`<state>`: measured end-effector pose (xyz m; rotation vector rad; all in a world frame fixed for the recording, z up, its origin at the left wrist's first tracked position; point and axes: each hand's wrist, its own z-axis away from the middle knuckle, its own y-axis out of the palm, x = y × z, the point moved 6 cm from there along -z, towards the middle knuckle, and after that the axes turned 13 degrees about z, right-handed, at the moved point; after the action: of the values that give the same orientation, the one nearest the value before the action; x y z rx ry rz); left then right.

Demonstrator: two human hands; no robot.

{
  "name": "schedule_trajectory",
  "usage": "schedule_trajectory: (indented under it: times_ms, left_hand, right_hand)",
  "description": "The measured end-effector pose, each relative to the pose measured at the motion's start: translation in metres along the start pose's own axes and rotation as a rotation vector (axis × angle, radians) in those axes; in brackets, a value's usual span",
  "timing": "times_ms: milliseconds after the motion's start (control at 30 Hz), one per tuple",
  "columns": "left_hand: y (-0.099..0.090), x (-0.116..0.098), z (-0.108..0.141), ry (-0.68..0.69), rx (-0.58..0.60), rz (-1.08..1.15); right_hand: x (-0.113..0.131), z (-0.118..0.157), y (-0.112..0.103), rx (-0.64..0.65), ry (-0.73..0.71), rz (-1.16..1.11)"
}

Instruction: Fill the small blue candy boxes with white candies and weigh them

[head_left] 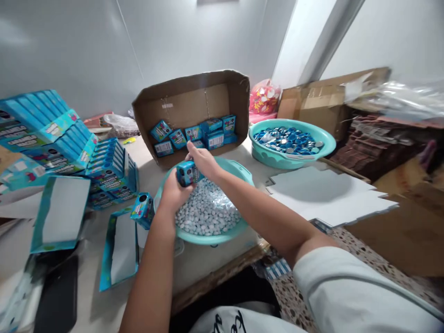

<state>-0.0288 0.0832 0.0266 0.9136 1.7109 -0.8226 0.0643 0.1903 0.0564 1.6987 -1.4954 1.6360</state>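
Observation:
A small blue candy box [186,174] is in my left hand [172,189], whose fingers are wrapped around it. My right hand [204,163] grips the far right side of the same box, thumb raised; its fingertips are partly hidden. Both hands are above a turquoise basin [211,239] filled with small white candies [208,215]. Left of the basin, another blue candy box [143,209] stands by an open blue display tray [120,249].
Behind the basin, a tipped cardboard carton [194,95] holds several blue boxes. Stacked display packs [45,125] rise at left. A second turquoise basin [291,159] contains shiny blue discs, with white card sheets [322,194] in front. A dark phone [57,296] lies near left.

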Motion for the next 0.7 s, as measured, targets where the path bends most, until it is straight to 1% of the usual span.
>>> schedule_trajectory:
  times_ms: [67, 100, 200, 233, 267, 300, 333, 433, 500, 533, 567, 633, 700]
  left_hand:
    - [-0.007, 0.005, 0.002, -0.025, -0.014, -0.022]
    - [-0.01, 0.005, 0.002, -0.033, -0.028, -0.036]
    - [-0.017, 0.001, 0.004, -0.036, -0.093, -0.084]
    - [-0.019, -0.001, 0.004, -0.03, -0.121, -0.097]
    - [-0.02, -0.003, 0.006, -0.015, -0.155, -0.1]
    - [-0.022, -0.006, 0.007, 0.011, -0.191, -0.094]
    - [-0.023, -0.008, 0.008, 0.046, -0.224, -0.079]
    - [-0.023, -0.014, 0.012, 0.152, -0.27, -0.028]
    - [-0.021, -0.014, 0.012, 0.155, -0.255, -0.024]
    - [-0.02, -0.013, 0.012, 0.138, -0.241, -0.021]
    - [-0.019, -0.012, 0.011, 0.115, -0.227, -0.015]
    - [-0.017, -0.009, 0.01, 0.067, -0.203, 0.016]
    - [-0.015, -0.007, 0.009, 0.037, -0.178, 0.051]
  right_hand:
    - [0.001, 0.004, 0.013, 0.132, 0.021, 0.087]
    - [0.003, 0.006, 0.017, 0.158, 0.008, 0.142]
    - [0.016, 0.012, 0.017, 0.11, -0.119, 0.245]
    - [0.019, 0.013, 0.017, 0.111, -0.147, 0.231]
    - [0.019, 0.014, 0.017, 0.122, -0.144, 0.192]
    - [0.018, 0.014, 0.018, 0.133, -0.107, 0.133]
    - [0.013, 0.014, 0.018, 0.141, -0.034, 0.051]
    - [-0.01, 0.014, 0.025, 0.118, 0.328, -0.315]
    - [-0.022, 0.017, 0.035, 0.129, 0.516, -0.506]
    - [-0.026, 0.018, 0.039, 0.132, 0.565, -0.55]
    - [-0.029, 0.018, 0.042, 0.131, 0.584, -0.563]
    - [-0.033, 0.016, 0.045, 0.113, 0.58, -0.57]
    - [-0.033, 0.012, 0.043, 0.075, 0.532, -0.582]
